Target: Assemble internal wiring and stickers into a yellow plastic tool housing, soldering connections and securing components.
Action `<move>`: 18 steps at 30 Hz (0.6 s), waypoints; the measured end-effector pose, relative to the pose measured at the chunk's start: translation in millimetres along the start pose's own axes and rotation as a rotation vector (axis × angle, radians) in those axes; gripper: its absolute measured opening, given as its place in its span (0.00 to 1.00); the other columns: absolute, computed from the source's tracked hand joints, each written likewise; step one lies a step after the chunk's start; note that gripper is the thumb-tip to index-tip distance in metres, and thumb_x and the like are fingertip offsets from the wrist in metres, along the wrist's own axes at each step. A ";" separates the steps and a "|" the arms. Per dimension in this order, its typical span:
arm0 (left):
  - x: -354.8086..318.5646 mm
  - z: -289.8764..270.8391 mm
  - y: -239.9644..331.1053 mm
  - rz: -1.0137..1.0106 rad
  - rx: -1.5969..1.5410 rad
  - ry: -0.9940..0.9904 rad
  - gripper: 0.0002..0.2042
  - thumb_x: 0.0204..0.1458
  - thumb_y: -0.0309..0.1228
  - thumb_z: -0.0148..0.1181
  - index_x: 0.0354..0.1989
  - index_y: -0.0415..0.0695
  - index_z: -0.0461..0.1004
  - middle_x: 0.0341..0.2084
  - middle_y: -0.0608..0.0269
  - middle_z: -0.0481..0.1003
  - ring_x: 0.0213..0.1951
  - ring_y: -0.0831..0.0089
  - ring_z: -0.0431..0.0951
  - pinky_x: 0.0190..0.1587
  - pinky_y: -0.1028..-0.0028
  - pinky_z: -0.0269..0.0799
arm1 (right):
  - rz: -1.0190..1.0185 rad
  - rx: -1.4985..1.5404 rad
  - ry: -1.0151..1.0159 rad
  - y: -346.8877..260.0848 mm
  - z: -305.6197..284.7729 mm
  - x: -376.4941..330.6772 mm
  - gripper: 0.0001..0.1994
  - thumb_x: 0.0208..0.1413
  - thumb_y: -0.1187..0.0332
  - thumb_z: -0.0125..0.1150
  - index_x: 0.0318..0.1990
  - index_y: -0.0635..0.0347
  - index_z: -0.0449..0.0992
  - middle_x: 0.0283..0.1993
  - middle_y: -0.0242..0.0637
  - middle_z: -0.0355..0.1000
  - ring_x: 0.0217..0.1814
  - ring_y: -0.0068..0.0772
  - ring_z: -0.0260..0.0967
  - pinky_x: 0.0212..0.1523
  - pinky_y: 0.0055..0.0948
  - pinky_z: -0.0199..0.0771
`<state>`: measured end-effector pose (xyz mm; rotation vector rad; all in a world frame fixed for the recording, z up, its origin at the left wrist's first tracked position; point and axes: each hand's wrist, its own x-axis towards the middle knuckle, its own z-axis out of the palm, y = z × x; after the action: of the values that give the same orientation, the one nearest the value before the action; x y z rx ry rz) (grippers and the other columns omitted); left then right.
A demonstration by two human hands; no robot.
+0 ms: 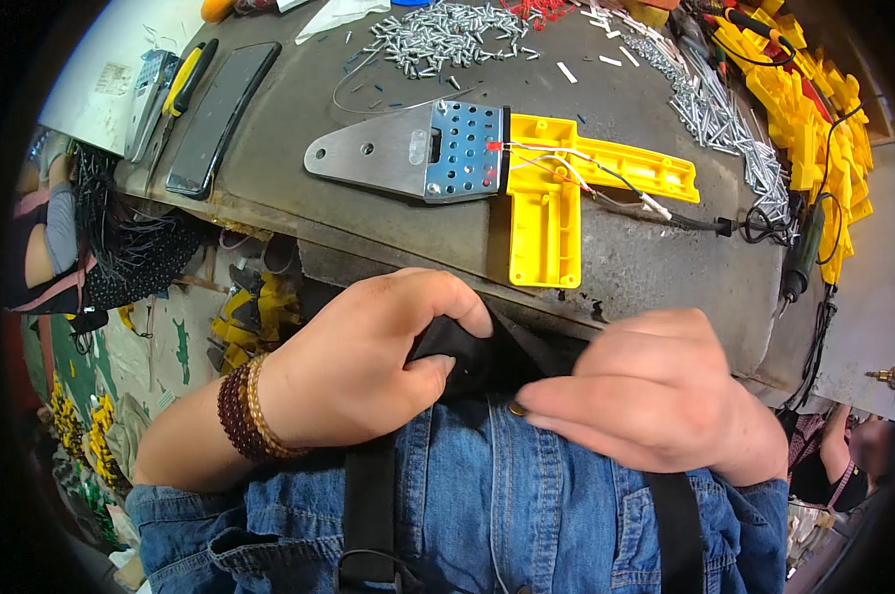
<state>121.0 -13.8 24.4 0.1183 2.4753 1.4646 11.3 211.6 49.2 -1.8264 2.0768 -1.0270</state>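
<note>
Black strap, one, sits at lower centre of the frame against the denim garment, long axis roughly left-right. Left hand is pinched on it; right hand, fingers together, presses its right end. One yellow plastic housing with one metal plate lies above, upper centre.

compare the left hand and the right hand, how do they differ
The left hand wears beaded bracelets at the wrist; the right hand shows none. The left hand's fingers curl around black fabric, gripping it, while the right hand's fingers lie flatter, fingertips pressed by a small brass button on the denim garment. Both are bare and sit at the near edge of the workbench, below the yellow plastic part.
</note>
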 end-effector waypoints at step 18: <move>-0.3 0.3 -7.7 -0.258 -0.564 -0.134 0.24 0.46 0.11 0.54 0.55 0.31 0.67 0.50 0.57 0.74 0.55 0.75 0.72 0.58 0.74 0.67 | -0.068 -0.165 -0.290 3.5 26.2 36.4 0.04 0.45 0.67 0.58 0.24 0.52 0.69 0.22 0.28 0.68 0.25 0.28 0.74 0.21 0.29 0.70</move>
<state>121.8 -17.3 17.6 -0.1975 1.8089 1.8903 15.2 168.1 38.3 -1.9981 1.9855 -0.5749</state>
